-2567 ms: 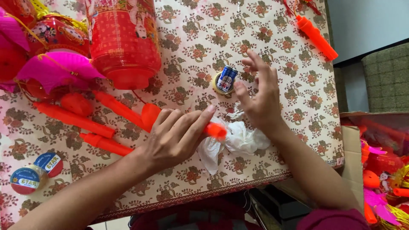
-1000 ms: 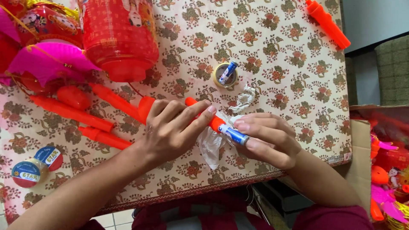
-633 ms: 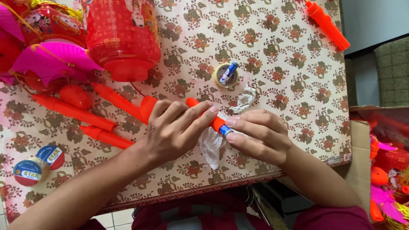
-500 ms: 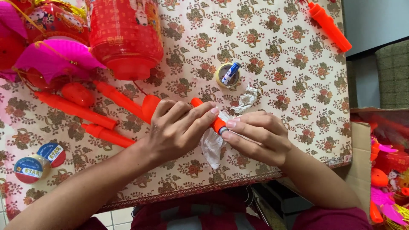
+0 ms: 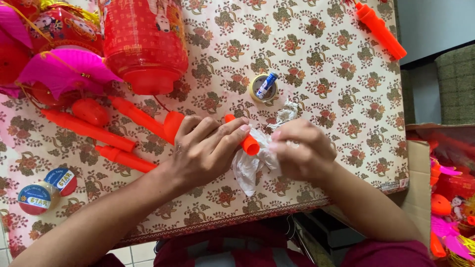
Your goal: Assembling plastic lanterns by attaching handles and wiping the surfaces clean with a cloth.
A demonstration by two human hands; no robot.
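Orange tube [image 5: 243,140]: being pinned on the floral worktop [image 5: 341,89] by the left hand [image 5: 205,151], fingers [image 5: 232,136] laid over it. Clear plastic wrapper [image 5: 252,163]: being pinched at the tube's end by the curled right hand [image 5: 302,151]. Tape roll [image 5: 263,87]: lying just beyond.

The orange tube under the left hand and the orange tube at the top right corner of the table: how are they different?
The orange tube under the left hand is held down by the left hand, which hides most of it; the orange tube at the top right corner lies free and shows whole. The first tube's end meets crumpled clear plastic by the right hand; the corner tube has nothing near it. Both are bright orange plastic on the flowered tablecloth.
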